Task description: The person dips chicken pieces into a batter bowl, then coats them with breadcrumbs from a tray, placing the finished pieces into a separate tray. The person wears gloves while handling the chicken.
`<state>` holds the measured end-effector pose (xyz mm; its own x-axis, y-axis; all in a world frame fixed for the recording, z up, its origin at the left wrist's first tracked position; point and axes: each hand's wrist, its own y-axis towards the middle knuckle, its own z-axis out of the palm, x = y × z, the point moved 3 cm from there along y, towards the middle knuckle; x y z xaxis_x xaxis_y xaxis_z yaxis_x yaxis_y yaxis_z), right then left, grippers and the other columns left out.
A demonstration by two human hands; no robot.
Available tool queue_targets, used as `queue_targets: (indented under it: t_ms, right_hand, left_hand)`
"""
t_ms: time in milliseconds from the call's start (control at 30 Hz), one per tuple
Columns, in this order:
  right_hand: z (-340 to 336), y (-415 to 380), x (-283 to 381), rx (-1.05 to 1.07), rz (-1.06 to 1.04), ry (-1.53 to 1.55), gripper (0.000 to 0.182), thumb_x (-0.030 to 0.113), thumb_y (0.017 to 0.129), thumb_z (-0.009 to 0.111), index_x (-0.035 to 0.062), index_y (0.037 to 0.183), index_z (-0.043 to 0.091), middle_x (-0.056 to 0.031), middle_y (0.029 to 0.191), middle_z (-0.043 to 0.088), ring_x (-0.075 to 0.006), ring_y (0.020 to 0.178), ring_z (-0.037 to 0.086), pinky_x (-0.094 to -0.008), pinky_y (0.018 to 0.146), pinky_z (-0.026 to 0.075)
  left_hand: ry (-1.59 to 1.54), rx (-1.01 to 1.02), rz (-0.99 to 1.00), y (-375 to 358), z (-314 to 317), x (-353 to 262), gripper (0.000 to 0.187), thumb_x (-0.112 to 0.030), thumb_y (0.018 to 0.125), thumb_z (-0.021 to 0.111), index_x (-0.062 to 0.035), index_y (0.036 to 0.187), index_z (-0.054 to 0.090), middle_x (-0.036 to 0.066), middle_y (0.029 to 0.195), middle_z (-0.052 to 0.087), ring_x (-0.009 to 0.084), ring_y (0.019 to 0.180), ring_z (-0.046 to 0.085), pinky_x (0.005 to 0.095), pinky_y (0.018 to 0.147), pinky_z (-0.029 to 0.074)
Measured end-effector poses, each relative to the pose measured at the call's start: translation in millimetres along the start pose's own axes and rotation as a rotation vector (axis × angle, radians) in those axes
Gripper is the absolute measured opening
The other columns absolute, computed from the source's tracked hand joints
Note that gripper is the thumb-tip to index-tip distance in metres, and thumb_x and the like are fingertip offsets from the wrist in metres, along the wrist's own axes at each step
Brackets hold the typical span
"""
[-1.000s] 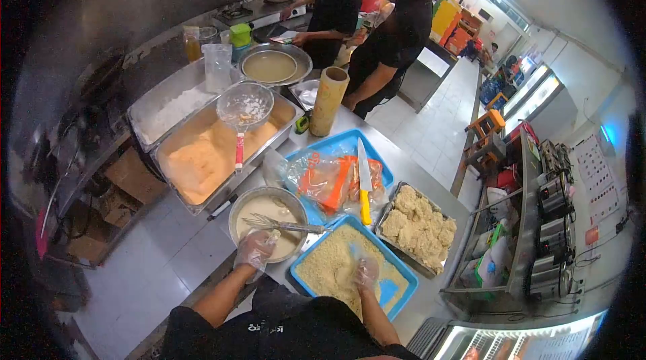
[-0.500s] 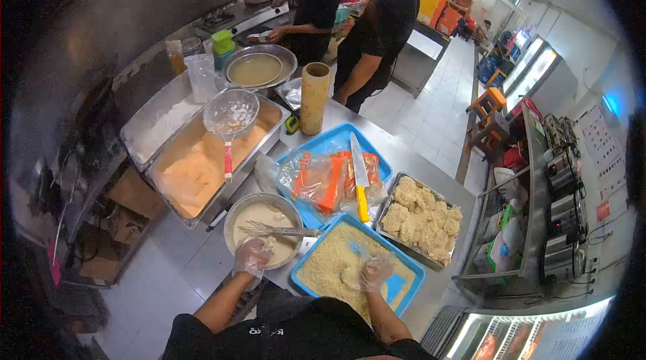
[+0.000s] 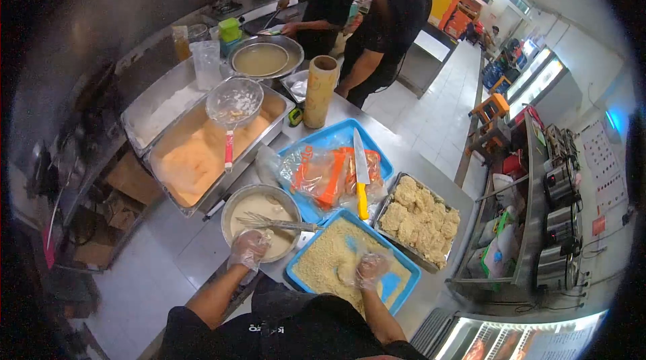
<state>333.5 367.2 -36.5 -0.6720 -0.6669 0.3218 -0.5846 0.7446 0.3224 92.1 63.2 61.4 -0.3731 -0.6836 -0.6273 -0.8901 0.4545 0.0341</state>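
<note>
My left hand (image 3: 249, 249), in a clear plastic glove, is at the near rim of a metal bowl of pale batter (image 3: 237, 206). Its fingers are curled over a small batter-coated lump. A wire whisk (image 3: 272, 222) lies across the bowl just beyond them. In the blue tray of breadcrumbs (image 3: 316, 262), my right hand (image 3: 373, 270), gloved too, is closed and low in the crumbs, its fingers partly hidden. A crumb-covered mound (image 3: 346, 271) lies against its left side. To the right stands a metal tray of breaded pieces (image 3: 420, 222).
A yellow-handled knife (image 3: 362, 171) rests over plastic bags in another blue tray (image 3: 316, 136). Left are a deep pan of orange flour (image 3: 195, 165) with a strainer (image 3: 234, 104), and a pan of white flour (image 3: 158, 114). A film roll (image 3: 321, 91) stands behind. Two people (image 3: 390, 30) stand across the table.
The view has shifted slightly. My left hand remains at the batter bowl with its fingers curled, and my right hand remains low in the breadcrumbs. The far person's hands have moved at the counter.
</note>
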Motion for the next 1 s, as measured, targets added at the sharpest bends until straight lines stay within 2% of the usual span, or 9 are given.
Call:
queue_targets:
  t_ms: [67,167,267,367,467,567,667,867,1000]
  right_hand:
    - [1.4,1.5,22.9,-0.075,-0.136,-0.621,0.03,0.029,0.077,0.05,0.0018,0.088,0.056,-0.0167,0.083,0.059,-0.0315,0.076,0.055,-0.0461,0.075,0.039]
    - [3.7,4.1,53.5,0.004,-0.245,-0.409,0.03,0.028,0.076,0.048,0.0018,0.085,0.06,-0.0182,0.092,0.058,-0.0332,0.088,0.052,-0.0491,0.076,0.035]
    - [1.7,8.9,73.9,0.361,-0.309,-0.241,0.04,0.031,0.071,0.054,-0.0034,0.093,0.056,-0.0211,0.091,0.056,-0.0372,0.088,0.05,-0.0499,0.079,0.035]
    - [-19.4,14.8,85.1,0.315,-0.337,-0.03,0.041,0.032,0.071,0.054,-0.0029,0.092,0.056,-0.0228,0.098,0.053,-0.0371,0.094,0.047,-0.0502,0.08,0.034]
    - [-14.7,17.9,86.4,0.503,-0.279,-0.038,0.044,0.033,0.072,0.054,-0.004,0.096,0.055,-0.0236,0.103,0.052,-0.0379,0.098,0.046,-0.0497,0.084,0.033]
    - [-33.7,27.4,106.5,0.109,-0.549,-0.165,0.033,0.037,0.066,0.059,0.004,0.066,0.061,-0.0153,0.071,0.057,-0.0328,0.076,0.054,-0.0434,0.066,0.038]
    - [-28.0,30.2,106.1,0.203,-0.429,-0.114,0.034,0.036,0.065,0.061,0.0024,0.071,0.061,-0.0152,0.075,0.055,-0.0332,0.075,0.054,-0.0441,0.068,0.039]
    - [-17.2,34.9,95.2,0.371,-0.403,0.053,0.042,0.039,0.07,0.059,-0.0006,0.084,0.058,-0.0155,0.082,0.054,-0.033,0.081,0.053,-0.0463,0.073,0.038]
    - [-4.4,23.2,88.6,0.248,-0.466,-0.027,0.047,0.039,0.07,0.058,-0.0022,0.094,0.057,-0.0188,0.093,0.056,-0.0345,0.091,0.052,-0.0467,0.082,0.035]
  left_hand:
    - [-0.061,-0.013,-0.023,0.2,3.2,0.8,0.032,-0.035,0.068,0.065,-0.0067,0.081,0.065,0.015,0.084,0.063,0.034,0.08,0.059,0.0415,0.071,0.047]
    - [-0.075,0.104,-0.031,2.4,-0.7,-0.9,0.031,-0.035,0.068,0.064,-0.0066,0.081,0.065,0.016,0.084,0.062,0.0352,0.081,0.058,0.0424,0.072,0.046]
    - [0.008,0.099,-0.079,4.0,-9.3,-12.7,0.031,-0.035,0.069,0.063,-0.0059,0.081,0.064,0.017,0.085,0.062,0.0356,0.082,0.058,0.0426,0.072,0.046]
    - [0.026,0.099,-0.069,4.9,-1.5,-5.2,0.032,-0.035,0.071,0.061,-0.0052,0.081,0.064,0.017,0.086,0.062,0.0356,0.083,0.058,0.0429,0.073,0.046]
    - [0.001,0.081,-0.105,3.6,-4.5,-10.6,0.034,-0.037,0.073,0.059,-0.005,0.081,0.063,0.017,0.086,0.062,0.0354,0.084,0.058,0.0428,0.074,0.045]
    - [0.051,0.148,-0.171,5.1,0.4,-7.7,0.035,-0.039,0.074,0.058,-0.0047,0.081,0.063,0.018,0.086,0.061,0.0359,0.084,0.057,0.0431,0.074,0.045]
    - [0.104,0.201,-0.179,9.2,-9.7,-21.8,0.033,-0.037,0.073,0.059,-0.005,0.079,0.063,0.018,0.084,0.061,0.0367,0.082,0.057,0.0437,0.073,0.045]
    - [0.113,0.226,-0.164,11.1,-6.4,-18.4,0.031,-0.035,0.072,0.06,-0.0048,0.079,0.063,0.018,0.083,0.061,0.0368,0.081,0.057,0.0437,0.072,0.045]
    - [0.051,0.188,-0.187,8.7,-8.6,-21.2,0.03,-0.034,0.072,0.061,-0.0049,0.079,0.063,0.018,0.081,0.061,0.0365,0.081,0.057,0.0435,0.071,0.045]
